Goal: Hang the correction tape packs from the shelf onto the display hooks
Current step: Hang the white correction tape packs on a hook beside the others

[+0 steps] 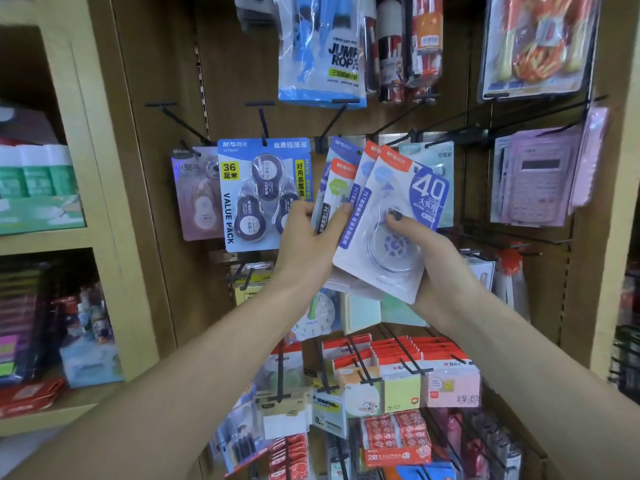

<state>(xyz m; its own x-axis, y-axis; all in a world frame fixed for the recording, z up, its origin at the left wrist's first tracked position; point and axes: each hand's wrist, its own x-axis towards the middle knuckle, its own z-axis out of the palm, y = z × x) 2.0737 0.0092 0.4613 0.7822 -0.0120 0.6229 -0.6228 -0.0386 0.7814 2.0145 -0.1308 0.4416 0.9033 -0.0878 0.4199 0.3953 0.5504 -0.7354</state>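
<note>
The left hand (304, 237) grips a fanned bunch of correction tape packs (341, 188), and the right hand (426, 258) pinches the front pack (388, 230). The hands are close together. The packs' long axes tilt up and to the right, their tops just below the empty display hook (332, 123), which is nearer the left hand.

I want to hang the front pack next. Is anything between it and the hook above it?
Nothing visible stands between. The front pack, held by the right hand, sits just below the hook, whose rod looks bare. The left hand grips the other packs beside it.
</note>
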